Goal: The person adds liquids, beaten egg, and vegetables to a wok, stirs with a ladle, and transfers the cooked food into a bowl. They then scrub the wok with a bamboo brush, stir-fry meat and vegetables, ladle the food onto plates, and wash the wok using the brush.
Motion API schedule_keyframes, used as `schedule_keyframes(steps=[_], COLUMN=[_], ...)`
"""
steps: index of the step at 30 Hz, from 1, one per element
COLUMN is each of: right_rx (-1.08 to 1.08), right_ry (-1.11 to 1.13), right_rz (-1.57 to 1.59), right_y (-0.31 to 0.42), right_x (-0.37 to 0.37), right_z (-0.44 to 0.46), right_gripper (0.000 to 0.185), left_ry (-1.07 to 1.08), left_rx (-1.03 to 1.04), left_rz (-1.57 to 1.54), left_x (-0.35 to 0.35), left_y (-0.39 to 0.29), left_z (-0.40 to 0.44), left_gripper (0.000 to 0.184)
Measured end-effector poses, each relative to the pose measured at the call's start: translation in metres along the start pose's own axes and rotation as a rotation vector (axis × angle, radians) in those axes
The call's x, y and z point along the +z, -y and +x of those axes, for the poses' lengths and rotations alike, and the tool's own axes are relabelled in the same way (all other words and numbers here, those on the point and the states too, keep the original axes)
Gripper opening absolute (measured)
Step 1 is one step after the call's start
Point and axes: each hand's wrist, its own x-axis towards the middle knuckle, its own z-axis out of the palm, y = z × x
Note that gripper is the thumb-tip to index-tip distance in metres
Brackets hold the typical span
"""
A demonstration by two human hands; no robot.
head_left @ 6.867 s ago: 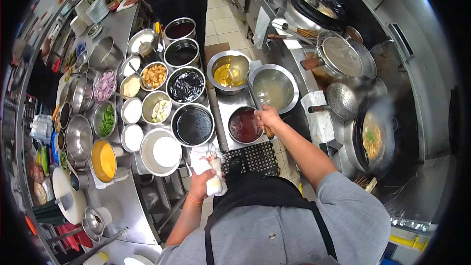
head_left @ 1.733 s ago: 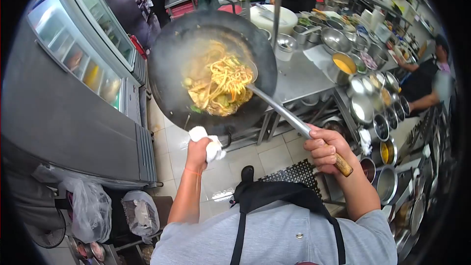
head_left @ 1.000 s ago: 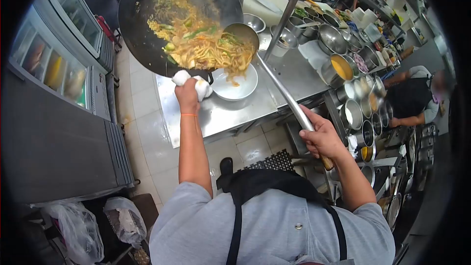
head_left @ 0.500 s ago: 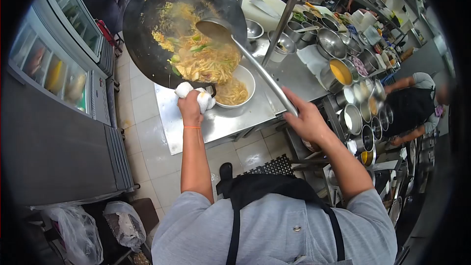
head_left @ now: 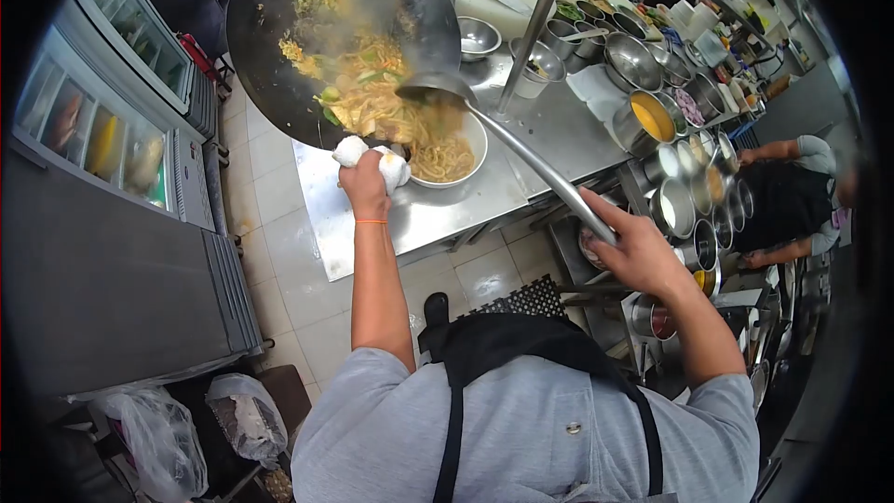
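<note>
The wok was matt metal, the ladle smooth, shiny metal, the rag matt cloth, the bowl smooth and glossy, and the tabletop gleaming sheet metal.

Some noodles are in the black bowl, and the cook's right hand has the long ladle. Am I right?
Almost! The bowl is white, not black, as the head view shows. Some noodles are in it, and the right hand does have the long ladle.
</note>
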Motion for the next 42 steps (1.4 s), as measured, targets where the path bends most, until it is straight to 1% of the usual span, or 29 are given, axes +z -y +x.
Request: schedule_keyframes(steps=[2, 4, 5, 7, 9, 10, 12, 16, 18, 20, 22, 24, 28, 30, 31, 33, 36, 40, 42], right_rx=[0.024, -0.043, -0.058, -0.19, -0.108, -0.112, -0.091, -0.052, -0.087, -0.09, -0.094, -0.024, -0.034, -0.132, -0.122, -0.203, -0.178, -0.126, -0.141], right_ry=[-0.001, -0.045, -0.069, -0.2, -0.196, -0.196, -0.276, -0.2, -0.146, -0.118, -0.094, -0.013, -0.031, -0.099, -0.103, -0.128, -0.086, -0.085, -0.093], right_rz=[-0.019, -0.058, -0.07, -0.103, -0.138, -0.134, -0.192, -0.209, -0.208, -0.175, -0.147, -0.122, -0.157, -0.342, -0.337, -0.487, -0.55, -0.585, -0.489], right_y=[0.001, 0.007, 0.013, 0.008, 0.024, 0.024, 0.023, 0.018, 0.01, 0.009, 0.013, 0.02, 0.009, 0.004, 0.004, 0.008, 0.007, -0.002, -0.009], right_x=[-0.005, -0.007, -0.006, 0.008, 0.013, 0.017, 0.026, 0.025, 0.022, 0.015, 0.005, -0.004, -0.008, -0.005, -0.002, 0.0, 0.004, -0.001, -0.004], right_z=[-0.005, 0.004, 0.017, 0.059, 0.096, 0.111, 0.128, 0.1, 0.077, 0.05, 0.025, 0.003, -0.023, -0.024, -0.021, -0.004, 0.006, -0.012, -0.02], right_gripper=[0.065, 0.065, 0.063, 0.061, 0.062, 0.062, 0.064, 0.064, 0.064, 0.065, 0.067, 0.069, 0.069, 0.068, 0.068, 0.065, 0.063, 0.063, 0.064], left_ry=[-0.048, -0.032, -0.023, -0.003, 0.003, 0.008, 0.006, -0.017, -0.021, 0.009, 0.044, 0.042, -0.013, -0.014, -0.013, 0.002, 0.032, 0.017, 0.002], left_rx=[-0.01, -0.003, 0.006, -0.016, -0.031, -0.038, -0.049, -0.122, -0.058, -0.049, -0.039, -0.037, -0.033, -0.043, -0.054, -0.074, -0.079, -0.075, -0.069], left_rz=[-0.009, 0.007, 0.017, 0.019, 0.02, 0.029, 0.045, 0.124, 0.019, 0.001, 0.006, 0.01, 0.013, 0.026, 0.039, 0.05, 0.034, 0.044, 0.043], left_x=[0.006, 0.0, -0.003, 0.0, 0.001, 0.001, -0.002, 0.001, 0.006, 0.009, 0.008, 0.007, 0.007, 0.007, 0.008, 0.012, 0.013, 0.001, -0.002], left_y=[-0.006, 0.001, 0.006, 0.001, -0.001, -0.002, -0.005, -0.013, -0.011, -0.009, -0.004, -0.001, -0.003, -0.006, -0.008, -0.013, -0.018, -0.015, -0.018], left_z=[-0.004, -0.003, -0.002, -0.01, -0.014, -0.015, -0.018, -0.021, -0.019, -0.014, -0.006, 0.002, 0.007, 0.005, 0.002, -0.007, -0.007, 0.002, 0.002], left_gripper=[0.007, 0.009, 0.012, 0.013, 0.014, 0.015, 0.016, 0.017, 0.007, 0.007, 0.014, 0.013, 0.01, 0.01, 0.011, 0.011, 0.011, 0.01, 0.009])
